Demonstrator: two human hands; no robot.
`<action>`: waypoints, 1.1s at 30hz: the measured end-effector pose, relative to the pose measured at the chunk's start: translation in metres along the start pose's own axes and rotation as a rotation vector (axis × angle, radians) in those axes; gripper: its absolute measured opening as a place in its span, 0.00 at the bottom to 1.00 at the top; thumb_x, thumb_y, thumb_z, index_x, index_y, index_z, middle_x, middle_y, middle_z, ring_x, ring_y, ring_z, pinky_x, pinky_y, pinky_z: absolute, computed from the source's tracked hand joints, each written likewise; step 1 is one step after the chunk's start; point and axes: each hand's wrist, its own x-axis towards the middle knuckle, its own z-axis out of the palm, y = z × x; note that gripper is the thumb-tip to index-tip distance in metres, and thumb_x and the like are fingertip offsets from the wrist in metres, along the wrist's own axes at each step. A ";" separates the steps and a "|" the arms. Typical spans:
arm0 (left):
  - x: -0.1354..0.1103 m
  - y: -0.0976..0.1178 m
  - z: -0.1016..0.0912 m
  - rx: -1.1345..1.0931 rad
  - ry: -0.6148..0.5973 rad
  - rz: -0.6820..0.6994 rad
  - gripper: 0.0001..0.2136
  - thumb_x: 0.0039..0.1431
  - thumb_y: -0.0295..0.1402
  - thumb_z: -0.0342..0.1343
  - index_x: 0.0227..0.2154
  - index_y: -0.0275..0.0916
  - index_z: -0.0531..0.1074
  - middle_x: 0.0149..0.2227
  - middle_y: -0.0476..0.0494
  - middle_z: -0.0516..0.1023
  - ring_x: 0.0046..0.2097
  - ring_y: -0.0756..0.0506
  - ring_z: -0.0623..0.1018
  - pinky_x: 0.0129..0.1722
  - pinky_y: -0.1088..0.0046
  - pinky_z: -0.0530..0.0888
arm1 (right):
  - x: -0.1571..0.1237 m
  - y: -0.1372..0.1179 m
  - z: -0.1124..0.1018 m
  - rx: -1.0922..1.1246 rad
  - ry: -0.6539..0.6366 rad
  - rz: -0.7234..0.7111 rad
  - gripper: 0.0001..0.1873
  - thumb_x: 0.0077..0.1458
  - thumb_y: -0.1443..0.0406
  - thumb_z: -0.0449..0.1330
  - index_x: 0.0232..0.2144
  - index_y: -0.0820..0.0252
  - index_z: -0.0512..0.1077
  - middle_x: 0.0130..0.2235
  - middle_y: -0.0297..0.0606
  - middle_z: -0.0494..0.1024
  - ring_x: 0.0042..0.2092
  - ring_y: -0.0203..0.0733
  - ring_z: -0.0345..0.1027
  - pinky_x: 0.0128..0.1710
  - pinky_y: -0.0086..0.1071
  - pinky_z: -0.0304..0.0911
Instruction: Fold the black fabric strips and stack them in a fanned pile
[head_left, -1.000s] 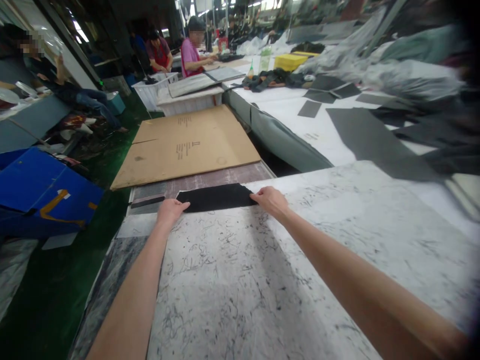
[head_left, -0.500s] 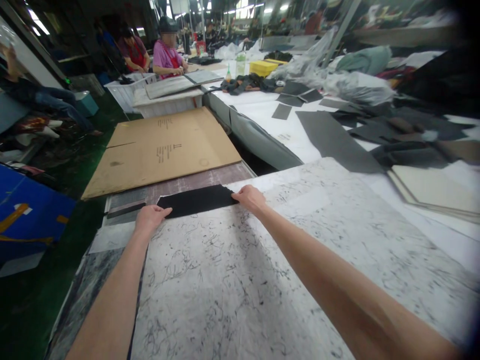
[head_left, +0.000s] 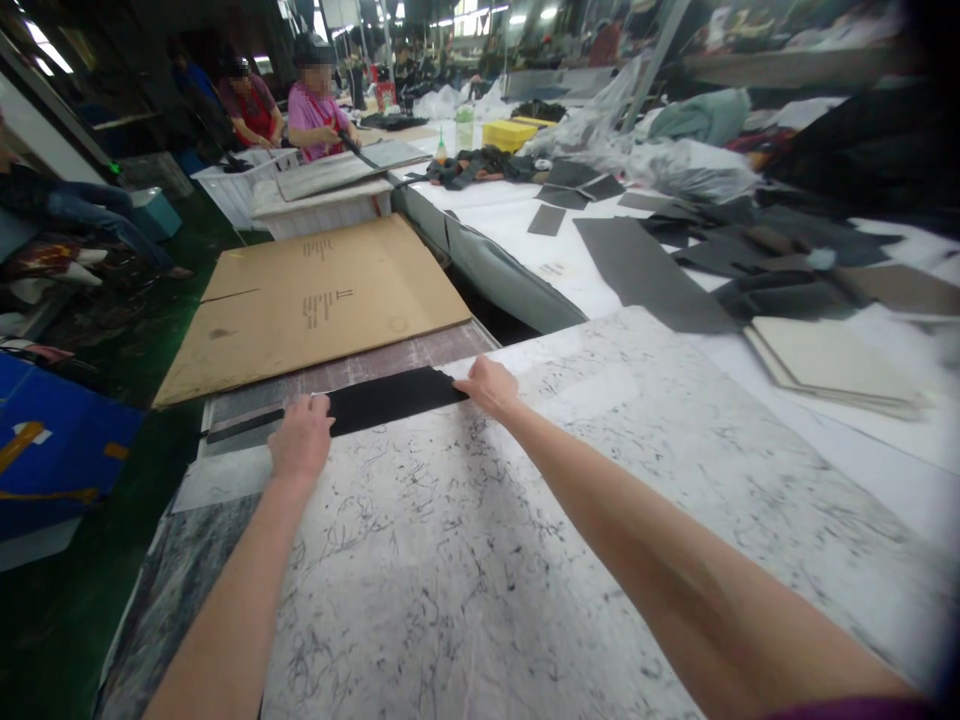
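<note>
Green floor (head_left: 45, 620): lower left of the frame, beside a blue box (head_left: 67, 440).
Left hand (head_left: 301, 440): left of centre, my grip over the left end of a black piece (head_left: 394, 400); whether it pinches, I cannot tell.
Cardboard (head_left: 322, 300): flat, left of centre, beyond my hands.
Black piece: mid-frame, between my hands, at the marked tabletop's (head_left: 450, 560) far edge.
Right hand (head_left: 491, 385): at centre, my grip pinching the black piece's right end.
Grey sheet (head_left: 649, 275): upper right.
</note>
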 end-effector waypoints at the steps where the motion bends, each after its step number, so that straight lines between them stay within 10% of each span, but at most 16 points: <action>1: -0.005 0.006 -0.002 0.026 -0.006 0.085 0.11 0.65 0.32 0.49 0.45 0.44 0.74 0.51 0.35 0.76 0.54 0.36 0.74 0.46 0.62 0.70 | -0.003 0.000 -0.005 0.007 0.015 -0.020 0.15 0.52 0.60 0.64 0.42 0.60 0.72 0.45 0.49 0.78 0.47 0.53 0.72 0.43 0.40 0.66; 9: -0.065 0.024 -0.035 0.132 -0.057 0.226 0.18 0.62 0.28 0.48 0.54 0.32 0.69 0.50 0.36 0.76 0.56 0.33 0.71 0.56 0.47 0.61 | -0.054 0.066 -0.065 0.138 0.126 -0.128 0.18 0.59 0.74 0.52 0.52 0.65 0.63 0.53 0.44 0.71 0.55 0.44 0.64 0.53 0.37 0.61; 12: -0.147 0.061 -0.051 -0.139 -0.008 0.408 0.17 0.64 0.39 0.50 0.52 0.37 0.70 0.52 0.41 0.74 0.55 0.38 0.72 0.57 0.56 0.64 | -0.117 0.128 -0.091 0.394 0.126 -0.233 0.15 0.59 0.73 0.52 0.49 0.63 0.65 0.48 0.39 0.72 0.47 0.38 0.67 0.46 0.34 0.64; 17: -0.340 0.153 -0.068 -0.612 -0.683 0.630 0.08 0.65 0.39 0.52 0.44 0.45 0.70 0.44 0.43 0.75 0.42 0.44 0.76 0.43 0.66 0.73 | -0.277 0.228 -0.141 0.598 -0.046 -0.047 0.12 0.62 0.62 0.57 0.47 0.61 0.69 0.37 0.35 0.74 0.34 0.35 0.67 0.33 0.32 0.63; 21: -0.440 0.211 -0.052 -0.551 -0.788 0.699 0.09 0.67 0.35 0.49 0.45 0.43 0.71 0.44 0.38 0.74 0.45 0.39 0.75 0.41 0.62 0.72 | -0.393 0.288 -0.160 0.614 -0.070 0.216 0.17 0.61 0.53 0.60 0.46 0.58 0.72 0.30 0.34 0.75 0.31 0.37 0.66 0.31 0.33 0.61; 28: -0.488 0.257 -0.037 -0.370 -0.677 0.595 0.10 0.67 0.30 0.45 0.39 0.42 0.72 0.40 0.34 0.71 0.44 0.36 0.73 0.36 0.61 0.68 | -0.520 0.326 -0.158 0.676 -0.122 0.343 0.16 0.62 0.52 0.58 0.44 0.55 0.72 0.33 0.36 0.76 0.36 0.41 0.70 0.38 0.36 0.66; 33: -0.496 0.257 -0.033 -0.305 -0.545 0.628 0.10 0.64 0.26 0.45 0.34 0.42 0.71 0.36 0.36 0.71 0.38 0.40 0.72 0.31 0.65 0.64 | -0.555 0.318 -0.148 0.618 -0.206 0.036 0.10 0.67 0.62 0.51 0.47 0.53 0.70 0.44 0.40 0.76 0.43 0.42 0.70 0.46 0.39 0.68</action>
